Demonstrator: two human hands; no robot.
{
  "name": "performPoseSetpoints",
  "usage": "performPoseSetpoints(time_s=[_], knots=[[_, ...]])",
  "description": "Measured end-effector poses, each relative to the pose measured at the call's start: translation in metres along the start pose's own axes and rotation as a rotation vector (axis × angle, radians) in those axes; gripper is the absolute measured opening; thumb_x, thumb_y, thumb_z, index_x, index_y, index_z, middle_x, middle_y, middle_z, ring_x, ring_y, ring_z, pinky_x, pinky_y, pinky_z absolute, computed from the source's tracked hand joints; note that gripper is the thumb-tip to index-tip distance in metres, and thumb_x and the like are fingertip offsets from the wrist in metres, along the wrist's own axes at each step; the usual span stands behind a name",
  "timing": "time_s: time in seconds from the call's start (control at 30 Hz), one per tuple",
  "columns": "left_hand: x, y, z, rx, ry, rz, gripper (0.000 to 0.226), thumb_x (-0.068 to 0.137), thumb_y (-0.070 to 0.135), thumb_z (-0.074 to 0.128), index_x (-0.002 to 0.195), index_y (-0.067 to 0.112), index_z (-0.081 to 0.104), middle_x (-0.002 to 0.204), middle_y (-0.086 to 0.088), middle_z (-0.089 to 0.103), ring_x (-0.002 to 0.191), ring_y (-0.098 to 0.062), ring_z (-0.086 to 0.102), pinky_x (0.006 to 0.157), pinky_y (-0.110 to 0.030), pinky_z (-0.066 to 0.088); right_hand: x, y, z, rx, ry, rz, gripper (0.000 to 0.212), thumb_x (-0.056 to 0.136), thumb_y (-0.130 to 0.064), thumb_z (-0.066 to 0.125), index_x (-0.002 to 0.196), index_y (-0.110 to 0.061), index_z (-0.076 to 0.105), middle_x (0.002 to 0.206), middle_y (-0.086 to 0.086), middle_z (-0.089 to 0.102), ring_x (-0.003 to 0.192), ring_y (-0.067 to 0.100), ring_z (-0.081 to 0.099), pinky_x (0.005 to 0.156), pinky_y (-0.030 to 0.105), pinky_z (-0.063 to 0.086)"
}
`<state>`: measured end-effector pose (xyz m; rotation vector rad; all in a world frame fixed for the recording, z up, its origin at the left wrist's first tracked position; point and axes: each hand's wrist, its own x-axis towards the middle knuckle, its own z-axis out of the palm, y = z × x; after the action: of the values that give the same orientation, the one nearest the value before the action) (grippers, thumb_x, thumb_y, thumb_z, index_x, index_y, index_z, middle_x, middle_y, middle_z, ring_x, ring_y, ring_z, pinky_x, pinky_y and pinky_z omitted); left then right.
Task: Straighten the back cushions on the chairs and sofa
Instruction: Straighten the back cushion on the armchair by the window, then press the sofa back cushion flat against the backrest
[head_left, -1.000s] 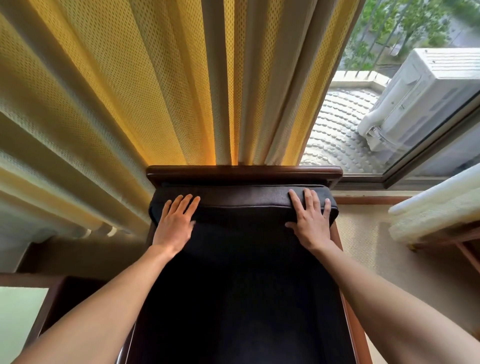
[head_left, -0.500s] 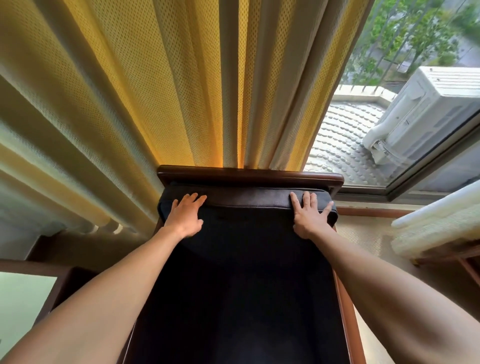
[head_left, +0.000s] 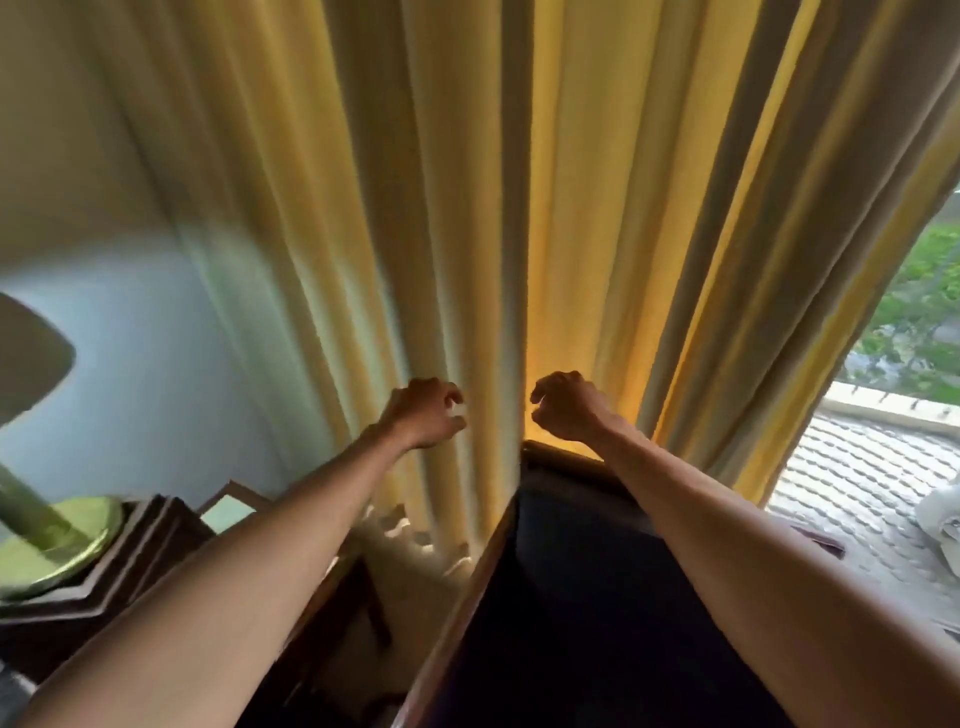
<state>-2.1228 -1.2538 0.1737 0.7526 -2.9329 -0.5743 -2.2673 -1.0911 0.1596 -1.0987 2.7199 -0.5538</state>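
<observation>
Hands up in the air, both of them, raised in front of the yellow curtain (head_left: 519, 208) at the centre of the frame. Left hand (head_left: 423, 413) sits just left of centre, fingers loosely curled, thumb and fingertips apart, nothing between them. Right hand (head_left: 569, 408) mirrors it just right of centre, fingers hanging in the same slack curl, holding nothing. Neither one touches the curtain folds as far as the blur allows; the whole picture is smeared with motion.

Below the right hand, the chair (head_left: 457, 613) runs down to the bottom edge, its brown wooden frame angling from centre toward lower left. Inside that frame lies the dark back cushion (head_left: 576, 597), right under the right forearm, well apart from both hands, its top edge tucked against the wooden rail at centre.

Lower left, a dark wooden side table (head_left: 130, 566) carries a green lamp base (head_left: 57, 540), with part of a pale lampshade (head_left: 31, 358) at the left edge. At the right edge, a window (head_left: 914, 332) shows green trees and a patterned roof surface below.

No writing, brand or label can be read anywhere.
</observation>
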Motion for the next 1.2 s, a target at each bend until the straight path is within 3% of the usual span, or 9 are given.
performPoseSetpoints(time_s=[0.27, 0.53, 0.8, 1.03, 1.2], knots=[[-0.227, -0.174, -0.199, 0.16, 0.283, -0.249, 0.038, 0.087, 0.039, 0.067, 0.121, 0.024, 0.064, 0.12, 0.004, 0.066, 0.115, -0.023, 0.058, 0.101, -0.043, 0.044, -0.071, -0.314, 0.001, 0.034, 0.031, -0.423, 0.024, 0.083, -0.022, 0.064, 0.106, -0.026, 0.071, 0.108, -0.003, 0.066, 0.099, 0.022, 0.065, 0.082, 0.036, 0.055], [-0.511, -0.332, -0.299, 0.14, 0.489, -0.626, 0.032, 0.084, 0.035, 0.069, 0.114, 0.022, 0.067, 0.114, 0.003, 0.067, 0.112, -0.022, 0.057, 0.097, -0.042, 0.046, -0.217, -0.601, 0.065, 0.071, -0.086, -0.751, 0.025, 0.081, -0.024, 0.065, 0.105, -0.029, 0.072, 0.115, -0.002, 0.066, 0.105, 0.028, 0.064, 0.091, 0.034, 0.051], [-0.742, -0.46, -0.313, 0.092, 0.587, -0.999, 0.034, 0.085, 0.035, 0.07, 0.115, 0.019, 0.067, 0.114, 0.001, 0.068, 0.109, -0.022, 0.061, 0.098, -0.044, 0.047, -0.364, -0.814, 0.178, 0.118, -0.338, -1.07, 0.008, 0.082, -0.032, 0.066, 0.09, -0.035, 0.066, 0.11, -0.008, 0.065, 0.101, 0.021, 0.063, 0.086, 0.032, 0.049], [-0.815, -0.582, -0.297, 0.067, 0.541, -1.101, 0.035, 0.086, 0.034, 0.07, 0.117, 0.017, 0.066, 0.117, 0.0, 0.068, 0.108, -0.021, 0.062, 0.097, -0.043, 0.048, -0.401, -0.934, 0.295, 0.07, -0.461, -1.173, 0.018, 0.083, -0.029, 0.067, 0.101, -0.029, 0.071, 0.113, -0.004, 0.069, 0.102, 0.021, 0.065, 0.089, 0.035, 0.052], [-0.837, -0.682, -0.283, 0.014, 0.416, -1.121, 0.04, 0.084, 0.034, 0.068, 0.121, 0.02, 0.063, 0.122, 0.002, 0.066, 0.112, -0.02, 0.06, 0.099, -0.042, 0.047, -0.397, -1.011, 0.385, 0.033, -0.545, -1.146, 0.019, 0.084, -0.025, 0.066, 0.103, -0.027, 0.071, 0.111, -0.004, 0.07, 0.101, 0.021, 0.066, 0.089, 0.036, 0.054]])
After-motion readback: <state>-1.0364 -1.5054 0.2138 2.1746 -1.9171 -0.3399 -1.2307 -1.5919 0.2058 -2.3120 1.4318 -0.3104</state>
